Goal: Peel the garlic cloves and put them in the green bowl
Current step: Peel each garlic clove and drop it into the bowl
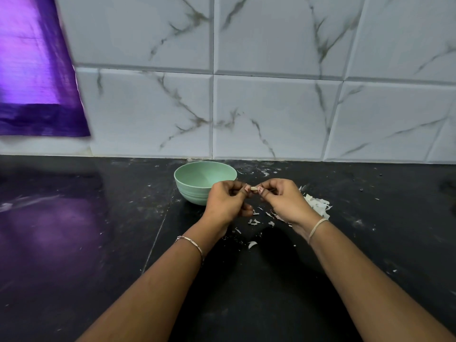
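The left hand (228, 198) and right hand (281, 199) pinch one small pale garlic clove (253, 188) between their fingertips, just in front of the round pale-green plastic bowl (195, 183). White papery peelings (318, 206) (a loose heap) lie on the black stone counter (98, 243) beside the right hand.

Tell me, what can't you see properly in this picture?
Head view:
- Garlic clove: tiny, pinched between left hand and right hand; peeled or not, unclear.
- Green bowl: its near wall hides the bottom, so any cloves inside are unseen.
- Peel pile: partly behind the right hand.
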A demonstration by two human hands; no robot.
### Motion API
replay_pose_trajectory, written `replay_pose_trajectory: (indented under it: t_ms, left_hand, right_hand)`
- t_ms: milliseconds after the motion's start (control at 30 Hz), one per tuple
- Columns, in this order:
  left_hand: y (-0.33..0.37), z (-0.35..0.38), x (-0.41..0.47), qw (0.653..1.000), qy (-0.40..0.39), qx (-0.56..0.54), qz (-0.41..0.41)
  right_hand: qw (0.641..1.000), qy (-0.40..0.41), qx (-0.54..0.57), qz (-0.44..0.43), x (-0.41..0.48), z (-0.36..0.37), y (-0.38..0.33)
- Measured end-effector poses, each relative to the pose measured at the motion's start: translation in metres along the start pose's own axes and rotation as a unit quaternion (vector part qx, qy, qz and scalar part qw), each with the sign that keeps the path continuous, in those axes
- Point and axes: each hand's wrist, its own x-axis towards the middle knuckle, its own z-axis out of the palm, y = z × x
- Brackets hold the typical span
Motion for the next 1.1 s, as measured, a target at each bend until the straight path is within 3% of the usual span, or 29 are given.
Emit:
replay_pose_trajectory:
  t_ms: [133,267,400,500,567,767,1100]
  left_hand:
    - [0.0018,-0.0018,-0.0018,0.997,-0.032,-0.059,-0.025]
    - [0.0051,-0.0021,-0.0042,0.995,-0.049,-0.079,-0.034]
    - [0.0031,-0.0015,-0.0040,0.995,0.013,0.094,0.043]
    - [0.0003,-0.0023,-0.0042,0.957,0.060,0.241,0.152]
    - [-0.0005,-0.0021,-0.0036,0.947,0.065,0.262,0.174]
    - [-0.0035,0.0044,-0.0020,0.987,0.028,0.137,0.076]
    - [0.0023,0.0018,-0.0055,0.998,-0.042,-0.034,-0.010]
  right_hand:
    - [0.993,-0.047,0.101,0.047,-0.0009,-0.0070,0.0032]
    - [0.989,-0.063,0.125,0.048,-0.0013,-0.0099,0.0012]
    - [0.995,-0.046,0.080,0.040,-0.0028,-0.0076,-0.0033]
    - [0.998,-0.030,0.056,0.025,-0.0045,-0.0048,-0.0051]
    - [1.000,-0.022,-0.003,0.002,-0.0038,-0.0037,-0.0027]
    - [0.976,0.007,-0.197,-0.089,-0.0021,-0.0031,0.0023]
    - [0.967,0.024,-0.222,-0.124,-0.0020,-0.0098,0.0015]
